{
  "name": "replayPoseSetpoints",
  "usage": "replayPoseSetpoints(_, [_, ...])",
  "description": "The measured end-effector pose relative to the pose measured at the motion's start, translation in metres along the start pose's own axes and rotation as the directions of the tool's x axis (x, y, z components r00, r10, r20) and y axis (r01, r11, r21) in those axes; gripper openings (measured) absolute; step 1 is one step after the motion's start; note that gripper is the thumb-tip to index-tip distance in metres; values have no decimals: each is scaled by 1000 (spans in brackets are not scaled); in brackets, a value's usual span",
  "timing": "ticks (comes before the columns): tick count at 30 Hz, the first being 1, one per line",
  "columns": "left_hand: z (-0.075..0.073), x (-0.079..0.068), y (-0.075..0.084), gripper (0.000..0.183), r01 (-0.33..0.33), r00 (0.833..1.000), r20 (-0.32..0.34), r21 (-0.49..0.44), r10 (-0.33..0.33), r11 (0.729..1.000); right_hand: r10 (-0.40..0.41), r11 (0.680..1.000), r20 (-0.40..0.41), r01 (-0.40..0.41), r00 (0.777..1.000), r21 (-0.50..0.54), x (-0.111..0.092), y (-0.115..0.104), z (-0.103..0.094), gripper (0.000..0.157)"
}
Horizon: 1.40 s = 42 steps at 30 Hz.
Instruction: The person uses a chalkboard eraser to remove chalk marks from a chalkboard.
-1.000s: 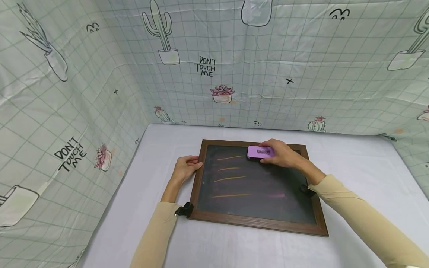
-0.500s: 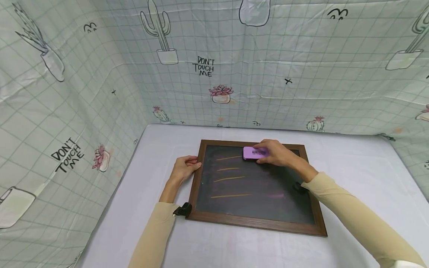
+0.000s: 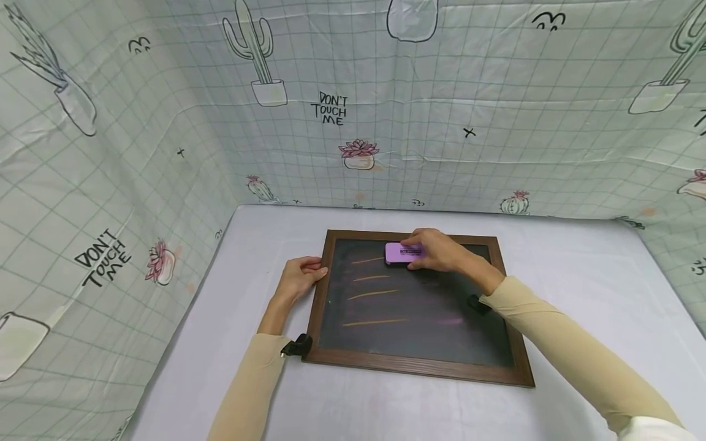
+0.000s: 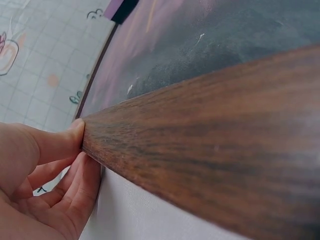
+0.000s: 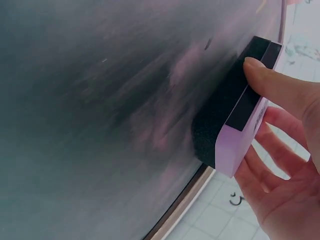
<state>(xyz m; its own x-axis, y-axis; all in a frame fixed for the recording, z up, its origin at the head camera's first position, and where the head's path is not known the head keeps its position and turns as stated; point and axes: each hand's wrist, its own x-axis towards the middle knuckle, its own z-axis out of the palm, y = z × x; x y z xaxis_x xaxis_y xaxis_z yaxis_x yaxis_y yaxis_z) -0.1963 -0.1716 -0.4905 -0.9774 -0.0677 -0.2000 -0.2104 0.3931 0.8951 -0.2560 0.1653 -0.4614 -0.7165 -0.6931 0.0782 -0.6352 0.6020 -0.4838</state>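
A chalkboard in a brown wooden frame lies on the white table, with several orange chalk lines on its left half and a faint pink smear on its right. My right hand grips a purple board eraser near the board's far edge. In the right wrist view, the eraser's black felt faces the board, with the thumb on its near side. My left hand holds the frame's left side; in the left wrist view, the thumb presses the frame's edge and the fingers curl beside it.
A white tabletop surrounds the board. Behind and to the left hangs a pale grid-patterned cloth printed with cacti. A black wrist strap sits by the board's near left corner.
The right hand has slid the eraser leftward along the top of the board, covering the right end of the uppermost orange line. My left hand stays on the frame. The view shifts slightly.
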Motion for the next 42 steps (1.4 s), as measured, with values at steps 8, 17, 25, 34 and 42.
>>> replayPoseSetpoints(8, [0,0,0,35,-6,1000,3,2,6,1000,3,1000,27,-2,1000,-19,13,-11,5,54])
replayPoseSetpoints(17, [0,1,-2,36,-6,1000,3,15,6,1000,27,999,60,-25,998,-37,30,-29,13,54])
replayPoseSetpoints(25, [0,1,-2,36,-3,1000,0,17,3,1000,4,998,73,1,997,-65,43,-40,20,54])
replayPoseSetpoints(34, [0,2,-1,34,-18,1000,-10,-1,18,1000,0,996,99,9,995,-93,57,-56,26,54])
replayPoseSetpoints(42, [0,2,-1,34,-24,1000,-8,-2,24,1000,26,988,129,-5,991,-157,60,-61,27,54])
